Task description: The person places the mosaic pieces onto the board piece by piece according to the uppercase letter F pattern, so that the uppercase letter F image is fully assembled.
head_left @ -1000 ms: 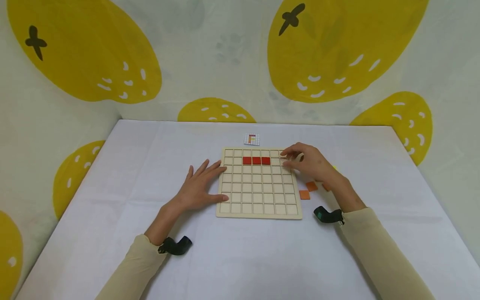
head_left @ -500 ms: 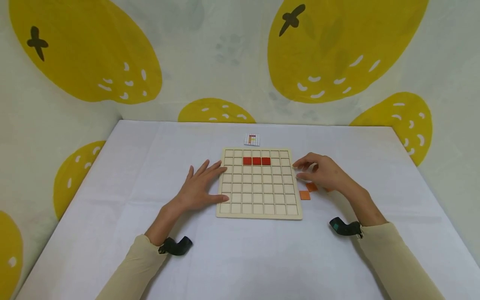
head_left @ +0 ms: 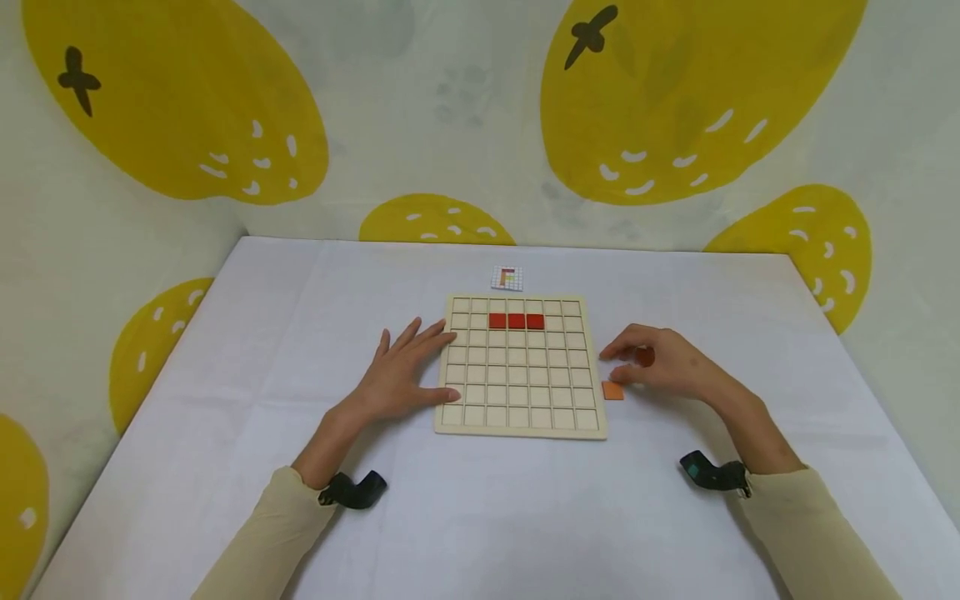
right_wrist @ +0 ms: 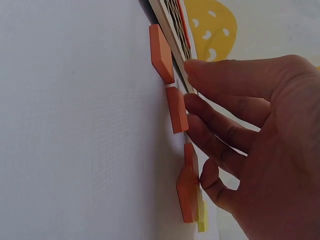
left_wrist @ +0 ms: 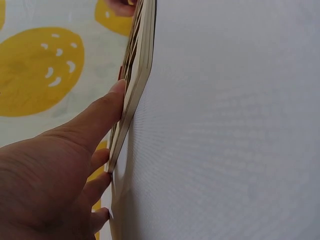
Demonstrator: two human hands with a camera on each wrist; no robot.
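A light wooden grid board lies flat on the table. Three red square tiles sit side by side in its second row from the far edge. My left hand rests on the board's left edge with its fingers spread and the thumb on the rim. Right of the board, my right hand hovers low over orange tiles, its thumb and fingers bent and apart. One orange tile shows below the thumb. The right wrist view shows several more, with an orange tile close to the fingertips; nothing is visibly gripped.
Behind the board lies a small card with a coloured pattern on a grid. Yellow tiles lie beyond the orange ones in the right wrist view. A white cloth covers the table, and a patterned curtain hangs behind it.
My right hand has moved from above the board's far right corner, out to the right and nearer, over the orange tiles. My left hand and the red tiles have stayed in place.
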